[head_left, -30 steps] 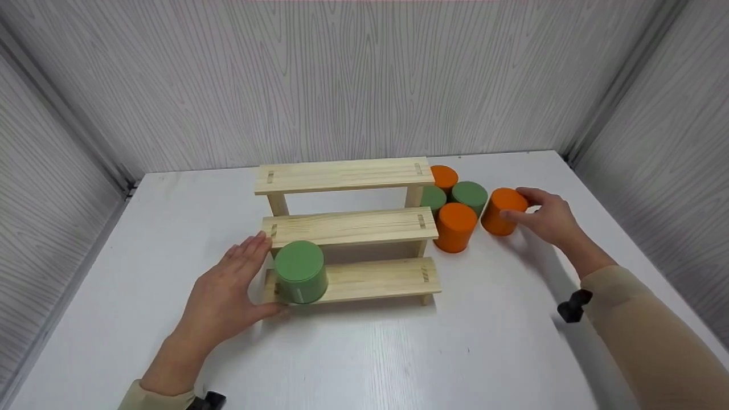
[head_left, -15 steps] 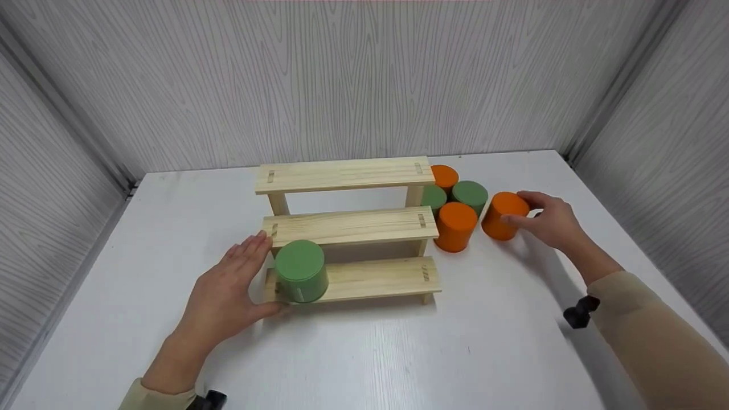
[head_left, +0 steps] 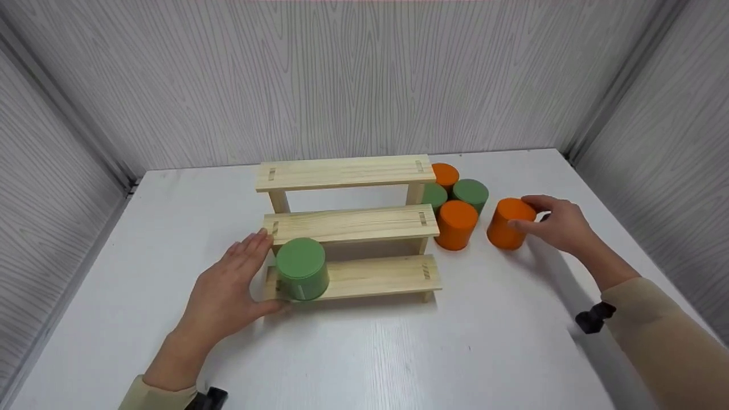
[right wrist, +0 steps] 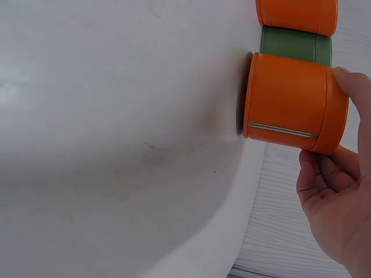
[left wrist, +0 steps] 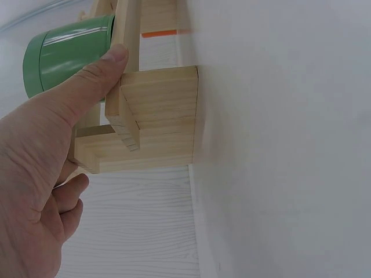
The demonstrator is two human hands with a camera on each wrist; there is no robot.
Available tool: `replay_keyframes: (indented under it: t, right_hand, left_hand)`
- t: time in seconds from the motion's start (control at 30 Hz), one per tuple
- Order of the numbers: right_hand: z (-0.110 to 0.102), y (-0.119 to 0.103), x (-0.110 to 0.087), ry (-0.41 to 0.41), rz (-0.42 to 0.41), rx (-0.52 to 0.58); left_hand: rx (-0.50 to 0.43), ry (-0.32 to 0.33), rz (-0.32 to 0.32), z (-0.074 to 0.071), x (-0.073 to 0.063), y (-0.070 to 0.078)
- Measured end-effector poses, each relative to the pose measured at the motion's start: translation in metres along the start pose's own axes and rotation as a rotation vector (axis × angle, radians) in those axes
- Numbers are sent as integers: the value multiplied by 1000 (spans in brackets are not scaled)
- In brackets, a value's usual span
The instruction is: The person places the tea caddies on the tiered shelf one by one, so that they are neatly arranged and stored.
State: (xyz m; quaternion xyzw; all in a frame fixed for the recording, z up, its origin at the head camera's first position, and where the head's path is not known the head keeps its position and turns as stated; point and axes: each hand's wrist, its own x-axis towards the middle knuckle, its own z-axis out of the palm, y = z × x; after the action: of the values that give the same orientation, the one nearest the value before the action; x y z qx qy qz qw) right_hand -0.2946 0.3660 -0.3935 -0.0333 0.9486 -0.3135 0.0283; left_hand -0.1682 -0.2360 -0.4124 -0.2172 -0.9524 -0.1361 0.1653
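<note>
A three-tier wooden shelf rack (head_left: 347, 223) stands on the white table. My left hand (head_left: 225, 287) holds its left end, thumb on the lowest tier's front edge and fingertips by the middle tier. In the left wrist view, the thumb (left wrist: 95, 78) lies next to a green tin canister (left wrist: 66, 55), which stands upright at the left of the lowest tier. My right hand (head_left: 555, 223) grips an orange tin canister (head_left: 507, 228) near its top, thumb on one side and fingers on the other. The right wrist view shows a seam down that orange canister's side, its base close over the table.
Right of the rack, a front orange canister (head_left: 455, 228), two green canisters (head_left: 470, 193) and a rear orange one (head_left: 446, 173) stand clustered; the rack partly hides some. A grey wood-grained wall (head_left: 353, 80) rises behind the table, with side panels left and right.
My right hand and the orange canister have moved toward the front and slightly right, widening the gap to the cluster. The left hand has stayed at the rack.
</note>
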Motion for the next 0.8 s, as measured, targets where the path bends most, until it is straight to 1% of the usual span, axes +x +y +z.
replay_keyframes:
  t: [0.1, 0.27, 0.5, 0.63, 0.8]
  right_hand:
    - [-4, -3, -4, 4, -13, -6]
    - [-12, -9, -11, 43, -55, -31]
    - [-28, -21, -20, 79, -80, -12]
    - [-34, -29, -25, 111, -160, 2]
    - [-41, -35, -31, 158, -230, 17]
  left_hand:
    - [3, -13, -6, 0, 0, 0]
    - [-1, -46, -23, -2, 1, 1]
    - [4, -42, -22, -1, 1, 1]
    - [7, -46, -20, -1, 1, 0]
    - [9, -45, -19, -2, 1, 1]
